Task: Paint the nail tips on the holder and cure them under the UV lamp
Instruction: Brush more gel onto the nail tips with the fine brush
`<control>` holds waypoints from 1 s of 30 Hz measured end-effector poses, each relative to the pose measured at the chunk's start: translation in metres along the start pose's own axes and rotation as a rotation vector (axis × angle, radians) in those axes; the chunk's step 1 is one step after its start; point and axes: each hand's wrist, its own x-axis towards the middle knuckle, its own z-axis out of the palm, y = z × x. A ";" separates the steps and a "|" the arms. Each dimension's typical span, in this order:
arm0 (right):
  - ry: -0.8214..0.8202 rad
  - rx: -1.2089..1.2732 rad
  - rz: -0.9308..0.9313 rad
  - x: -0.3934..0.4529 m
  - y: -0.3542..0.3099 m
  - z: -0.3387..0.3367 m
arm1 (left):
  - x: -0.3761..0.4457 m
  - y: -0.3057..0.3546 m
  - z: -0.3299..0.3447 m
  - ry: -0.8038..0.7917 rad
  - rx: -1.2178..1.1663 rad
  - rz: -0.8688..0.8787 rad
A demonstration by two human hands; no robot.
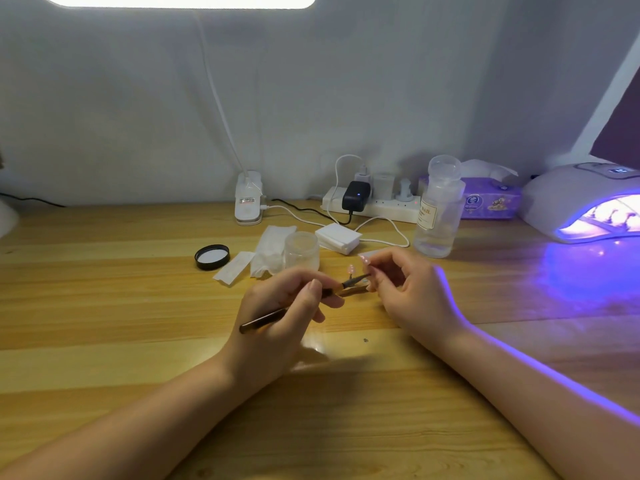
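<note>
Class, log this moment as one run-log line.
step: painting | left hand: holds brush | right hand: pinches holder with nail tips | UV lamp: lit, far right

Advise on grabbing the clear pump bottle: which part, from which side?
Take the clear pump bottle by its straight body, below the narrower neck, coming from the front. It stands upright; the tissue box sits close behind on its right, the power strip to its left, so the front looks clearest.
</note>
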 end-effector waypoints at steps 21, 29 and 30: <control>-0.046 0.210 0.102 0.000 0.001 -0.001 | 0.002 -0.003 0.000 0.052 0.070 -0.001; -0.054 0.245 0.090 0.000 -0.001 -0.002 | 0.001 -0.003 -0.001 0.011 0.046 -0.003; -0.055 0.245 0.090 0.000 0.000 -0.002 | 0.000 -0.003 -0.001 0.007 0.044 -0.001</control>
